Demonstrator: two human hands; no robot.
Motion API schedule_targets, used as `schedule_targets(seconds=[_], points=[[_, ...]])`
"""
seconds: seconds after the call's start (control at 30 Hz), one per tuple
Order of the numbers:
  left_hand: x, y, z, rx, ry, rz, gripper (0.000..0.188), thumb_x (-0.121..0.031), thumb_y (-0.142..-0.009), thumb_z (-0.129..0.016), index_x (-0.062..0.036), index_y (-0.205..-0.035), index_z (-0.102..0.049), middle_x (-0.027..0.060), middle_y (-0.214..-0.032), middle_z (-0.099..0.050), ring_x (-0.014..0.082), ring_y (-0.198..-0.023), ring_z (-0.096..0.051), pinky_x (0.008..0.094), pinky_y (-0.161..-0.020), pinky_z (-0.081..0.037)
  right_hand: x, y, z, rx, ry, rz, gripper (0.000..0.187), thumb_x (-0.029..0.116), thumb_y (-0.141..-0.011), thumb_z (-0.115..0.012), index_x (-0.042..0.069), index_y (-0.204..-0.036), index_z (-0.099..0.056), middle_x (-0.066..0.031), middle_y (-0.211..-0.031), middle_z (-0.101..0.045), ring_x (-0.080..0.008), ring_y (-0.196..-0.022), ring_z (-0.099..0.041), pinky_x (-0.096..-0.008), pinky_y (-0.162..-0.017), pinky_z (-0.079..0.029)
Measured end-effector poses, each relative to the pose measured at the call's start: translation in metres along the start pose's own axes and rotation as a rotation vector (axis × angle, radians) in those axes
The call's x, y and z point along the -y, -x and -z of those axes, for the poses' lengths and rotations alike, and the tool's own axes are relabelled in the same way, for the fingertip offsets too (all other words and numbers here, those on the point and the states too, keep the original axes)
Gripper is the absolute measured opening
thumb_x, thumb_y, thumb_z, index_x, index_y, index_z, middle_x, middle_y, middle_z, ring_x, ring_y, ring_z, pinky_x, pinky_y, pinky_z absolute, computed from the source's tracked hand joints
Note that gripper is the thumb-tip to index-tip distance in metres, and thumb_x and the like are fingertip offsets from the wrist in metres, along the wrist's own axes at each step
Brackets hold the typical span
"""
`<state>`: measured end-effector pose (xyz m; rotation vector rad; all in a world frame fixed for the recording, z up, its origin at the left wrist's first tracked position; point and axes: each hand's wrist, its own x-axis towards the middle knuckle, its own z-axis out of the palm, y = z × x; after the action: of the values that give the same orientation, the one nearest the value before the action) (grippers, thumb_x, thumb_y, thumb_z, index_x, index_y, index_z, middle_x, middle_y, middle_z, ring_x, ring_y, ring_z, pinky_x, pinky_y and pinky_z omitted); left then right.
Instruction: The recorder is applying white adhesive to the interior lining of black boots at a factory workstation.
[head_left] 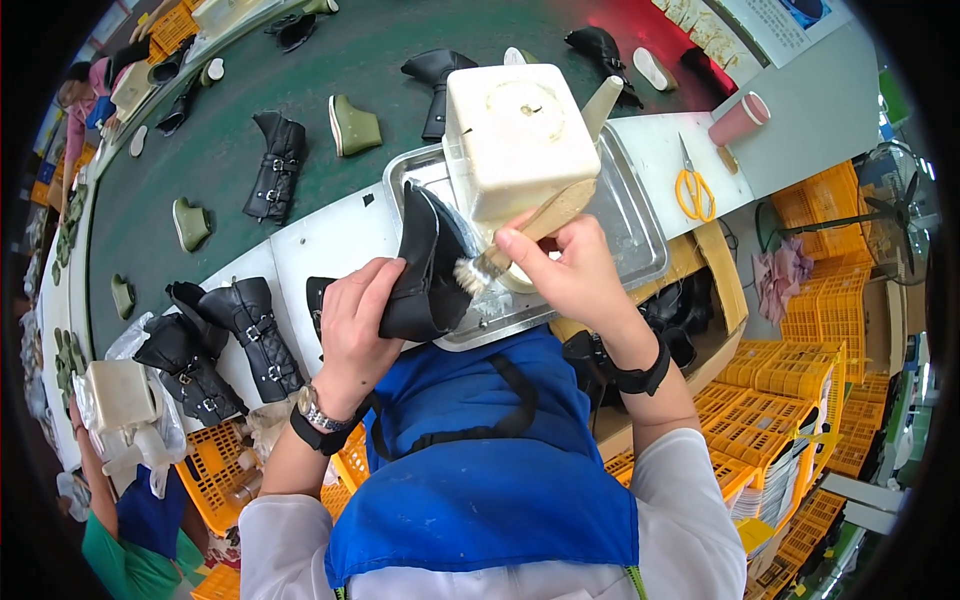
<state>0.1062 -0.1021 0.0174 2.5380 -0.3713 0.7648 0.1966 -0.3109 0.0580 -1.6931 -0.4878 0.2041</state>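
Grasping a black boot [425, 270] in the left hand [352, 320], curling the fingers around its side and tilting it between both hands. Pinching a wooden-handled brush [562, 208] between the thumb and fingers of the right hand [575, 268], slanting its pale bristles [472, 276] leftward and down, right by the boot's edge; leaving it unclear whether touching. Working above the near part of a metal tray [650, 240], facing a stained white container [525, 130] standing in it just beyond the right hand. Having orange-handled scissors [694, 195] lying on the white surface [300, 245], farther out and right of the right hand. Having buckled black boots [258, 340] resting near the left hand, on its left. Facing a green belt [220, 150] beyond both hands, bearing more boots, including a green boot [355, 128]. Having yellow crates [760, 410] stacking up well to the right of the right hand.
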Motion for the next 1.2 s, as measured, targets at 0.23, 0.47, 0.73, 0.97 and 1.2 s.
schedule_targets(seconds=[0.23, 0.47, 0.73, 0.97, 1.2], points=[[-0.006, 0.0, 0.003, 0.002, 0.134, 0.038, 0.058, 0.003, -0.053, -0.068, -0.0042, -0.109, -0.055, 0.0112, -0.102, -0.058, 0.0271, -0.088, -0.056, 0.0338, -0.076, -0.041, -0.008, -0.012, 0.001, -0.162, 0.231, 0.251, 0.014, 0.012, -0.079, -0.063, -0.002, -0.08, -0.064, -0.0023, -0.056, -0.056, -0.0063, -0.049, -0.047, -0.0229, -0.045, -0.037], [0.007, -0.007, 0.002, -0.048, -0.089, -0.017, 0.06, 0.002, -0.054, -0.07, -0.0022, -0.111, -0.051, 0.0126, -0.105, -0.056, 0.0284, -0.093, -0.055, 0.0347, -0.078, -0.041, 0.007, 0.007, -0.011, -0.003, 0.135, 0.252, 0.012, 0.01, -0.079, -0.062, -0.002, -0.077, -0.062, -0.0032, -0.057, -0.055, -0.0073, -0.046, -0.046, -0.0231, -0.043, -0.036], [0.011, -0.01, -0.007, -0.104, -0.131, -0.086, 0.062, 0.005, -0.053, -0.062, -0.0076, -0.113, -0.053, 0.0101, -0.102, -0.054, 0.0257, -0.088, -0.054, 0.0344, -0.075, -0.04, 0.006, 0.021, -0.017, 0.058, -0.01, 0.124, 0.013, 0.011, -0.08, -0.061, -0.002, -0.078, -0.062, -0.0037, -0.061, -0.058, -0.0069, -0.05, -0.048, -0.0222, -0.046, -0.038], [0.011, -0.007, -0.008, -0.103, -0.146, -0.102, 0.06, 0.004, -0.054, -0.062, -0.0081, -0.112, -0.054, 0.0094, -0.102, -0.054, 0.0256, -0.087, -0.053, 0.035, -0.075, -0.039, -0.017, 0.02, -0.015, -0.036, -0.214, 0.005, 0.01, 0.009, -0.081, -0.061, -0.001, -0.08, -0.064, -0.0025, -0.064, -0.06, -0.0063, -0.052, -0.048, -0.0223, -0.046, -0.039], [0.005, -0.005, -0.002, -0.043, 0.004, -0.038, 0.061, 0.004, -0.052, -0.065, -0.0066, -0.111, -0.054, 0.0099, -0.101, -0.055, 0.0263, -0.087, -0.053, 0.0346, -0.075, -0.039, -0.03, 0.004, -0.012, -0.193, 0.146, 0.35, 0.007, 0.007, -0.078, -0.064, 0.0, -0.08, -0.064, -0.0046, -0.063, -0.059, -0.0083, -0.047, -0.047, -0.0221, -0.044, -0.036]])
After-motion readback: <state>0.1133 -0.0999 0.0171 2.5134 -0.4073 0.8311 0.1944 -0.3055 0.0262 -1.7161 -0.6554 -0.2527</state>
